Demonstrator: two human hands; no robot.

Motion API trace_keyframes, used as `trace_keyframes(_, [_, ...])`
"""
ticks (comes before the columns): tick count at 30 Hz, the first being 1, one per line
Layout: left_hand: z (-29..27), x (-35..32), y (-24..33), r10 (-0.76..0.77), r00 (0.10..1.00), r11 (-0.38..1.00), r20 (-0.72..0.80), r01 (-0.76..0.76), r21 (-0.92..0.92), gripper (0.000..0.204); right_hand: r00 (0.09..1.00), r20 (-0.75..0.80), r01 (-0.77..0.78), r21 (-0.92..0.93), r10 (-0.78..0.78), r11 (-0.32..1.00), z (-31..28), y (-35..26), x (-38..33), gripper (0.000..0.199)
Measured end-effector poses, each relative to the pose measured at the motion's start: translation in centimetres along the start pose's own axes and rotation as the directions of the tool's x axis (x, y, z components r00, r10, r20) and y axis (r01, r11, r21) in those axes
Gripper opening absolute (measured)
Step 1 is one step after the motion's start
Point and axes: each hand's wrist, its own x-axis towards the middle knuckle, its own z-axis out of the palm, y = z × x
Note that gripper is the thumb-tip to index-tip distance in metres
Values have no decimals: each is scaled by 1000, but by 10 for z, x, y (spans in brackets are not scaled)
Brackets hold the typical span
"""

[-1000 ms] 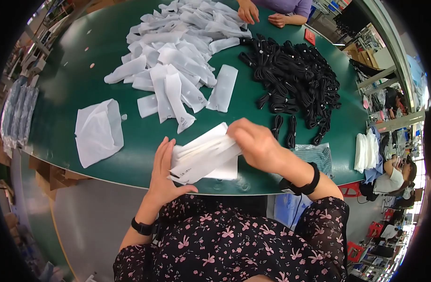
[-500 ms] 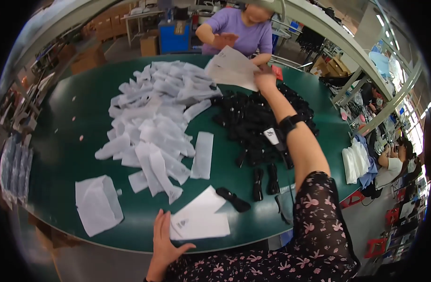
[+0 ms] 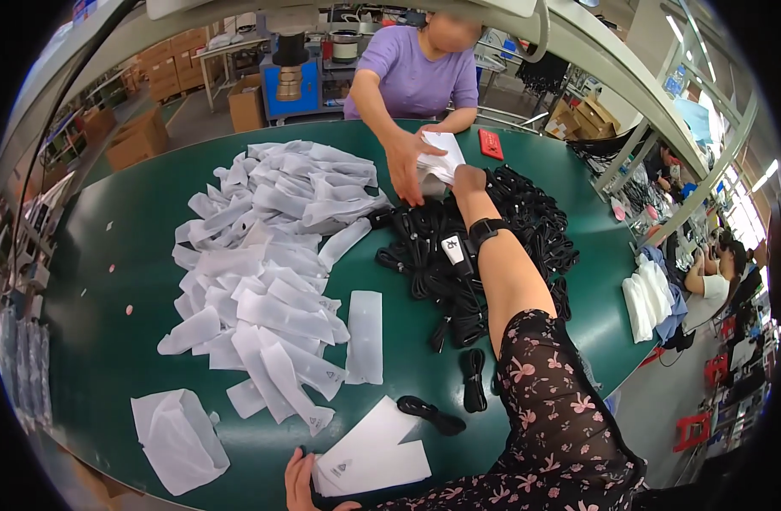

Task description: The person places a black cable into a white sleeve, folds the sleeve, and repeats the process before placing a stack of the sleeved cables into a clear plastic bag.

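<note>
My left hand (image 3: 299, 482) rests at the table's near edge, fingers stretched out and thumb apart, beside flat white bags (image 3: 377, 464). My right arm reaches far across the table. At its end my right hand (image 3: 469, 180) is closed on the edge of a folded stack of white bags (image 3: 442, 156); its fingertips are hidden. A co-worker's hand (image 3: 405, 162) also touches this stack from the far side. Under my forearm lies a heap of coiled black cables (image 3: 424, 247), with a white-labelled black piece (image 3: 455, 251) on top.
A large heap of filled whitish bags (image 3: 263, 255) covers the table's left middle. One bag (image 3: 365, 336) lies apart from it, and a crumpled bag (image 3: 179, 443) is at near left. Loose cable coils (image 3: 474, 381) lie near me. A red packet (image 3: 490, 144) is at the far edge.
The wide pale sheet between my right hand and the co-worker now appears as a smaller folded stack. The co-worker's hand has come down beside it. My view has shifted; my left hand stays by the flat bags.
</note>
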Motion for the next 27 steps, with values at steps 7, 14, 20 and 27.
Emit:
trace_keyframes(7, [-7, 1, -3, -15, 1000, 999, -6, 14, -51, 95, 978, 179, 142, -198, -107, 970, -58, -22, -24, 19])
trace_keyframes(14, [-6, -3, 1, -6, 1000, 998, -25, 4, -67, 85, 955, -190, 247, 76, -229, 966, -36, -28, -21, 27])
trace_keyframes(20, [3, -6, -23, 35, 999, 998, 4, -35, -49, 102, 953, 272, -267, 962, 130, -53, -64, -58, -59, 24])
trace_keyframes(27, [2, 11, -5, 160, 986, 986, 44, -162, 33, 110, 675, 365, 20, 860, -641, 511, -137, -51, -240, 14])
